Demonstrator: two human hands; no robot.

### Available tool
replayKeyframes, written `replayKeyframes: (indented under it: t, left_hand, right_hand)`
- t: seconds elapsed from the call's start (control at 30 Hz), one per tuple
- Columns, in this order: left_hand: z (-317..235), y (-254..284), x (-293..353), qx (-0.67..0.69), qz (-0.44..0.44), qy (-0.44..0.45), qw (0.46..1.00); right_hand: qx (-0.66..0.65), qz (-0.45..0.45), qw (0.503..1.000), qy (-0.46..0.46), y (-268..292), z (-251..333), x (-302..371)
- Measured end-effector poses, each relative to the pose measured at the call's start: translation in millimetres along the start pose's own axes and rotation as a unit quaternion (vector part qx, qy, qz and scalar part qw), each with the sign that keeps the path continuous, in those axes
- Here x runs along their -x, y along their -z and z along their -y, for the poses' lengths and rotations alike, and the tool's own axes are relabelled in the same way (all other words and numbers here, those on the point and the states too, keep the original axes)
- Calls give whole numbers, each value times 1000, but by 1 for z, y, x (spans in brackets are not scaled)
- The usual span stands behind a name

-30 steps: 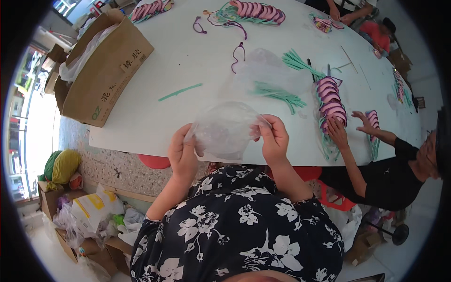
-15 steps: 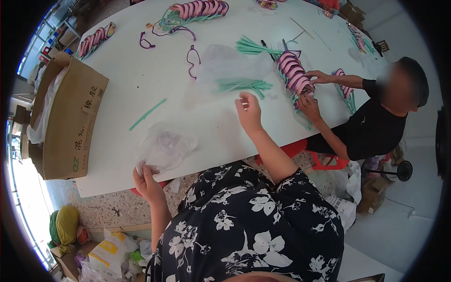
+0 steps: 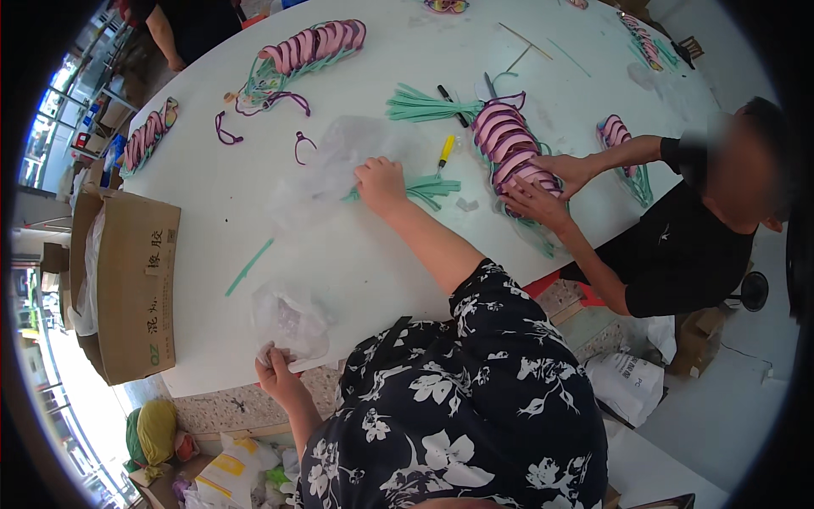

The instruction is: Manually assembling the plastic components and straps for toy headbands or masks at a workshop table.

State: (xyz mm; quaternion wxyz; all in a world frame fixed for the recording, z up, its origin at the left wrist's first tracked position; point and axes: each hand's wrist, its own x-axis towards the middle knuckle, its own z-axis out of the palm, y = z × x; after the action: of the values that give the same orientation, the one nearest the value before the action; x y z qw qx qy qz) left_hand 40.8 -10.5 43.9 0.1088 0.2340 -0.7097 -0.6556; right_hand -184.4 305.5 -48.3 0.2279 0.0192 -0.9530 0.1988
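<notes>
At the near table edge, my left hand (image 3: 284, 373) is closed on the gathered edge of a small clear plastic bag (image 3: 292, 322) that has something pale lilac inside. Farther out, my right hand (image 3: 381, 185) has its fingers curled at the edge of a larger clear plastic bag (image 3: 339, 161); its fingertips are partly hidden. Just right of that hand lies a bundle of green straps (image 3: 432, 188), partly behind it. A purple frame (image 3: 305, 146) sticks out beside the larger bag. One loose green strap (image 3: 249, 267) lies left of the small bag.
At the right, a co-worker's hands (image 3: 543, 191) rest on a stack of pink-and-purple goggles (image 3: 509, 140). A yellow-handled tool (image 3: 446, 151), a black pen (image 3: 452, 105) and green straps (image 3: 424, 105) lie nearby. A cardboard box (image 3: 140, 288) stands at the left; another goggle stack (image 3: 314, 47) lies far back.
My right hand has moved left and onto the larger bag, which has shifted left, uncovering the yellow-handled tool and partly covering the purple frame. My left hand still holds the small bag. The view has shifted.
</notes>
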Motion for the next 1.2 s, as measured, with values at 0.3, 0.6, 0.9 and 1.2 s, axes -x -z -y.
replayKeyframes:
  t: [0.3,0.6,0.9,1.2]
  left_hand:
    - [4,-29,0,-33,1,39,999]
    - [7,-40,-9,-30,26,30,999]
    - [11,-46,-7,-31,42,44,998]
    - [3,-40,-5,-39,37,32,998]
  right_hand:
    - [-290,-81,953,43,-12,80,-24]
    - [-301,-60,951,46,70,28,70]
    - [1,23,994,-109,89,-104,151]
    - [-757,-38,505,-413,93,-73,116]
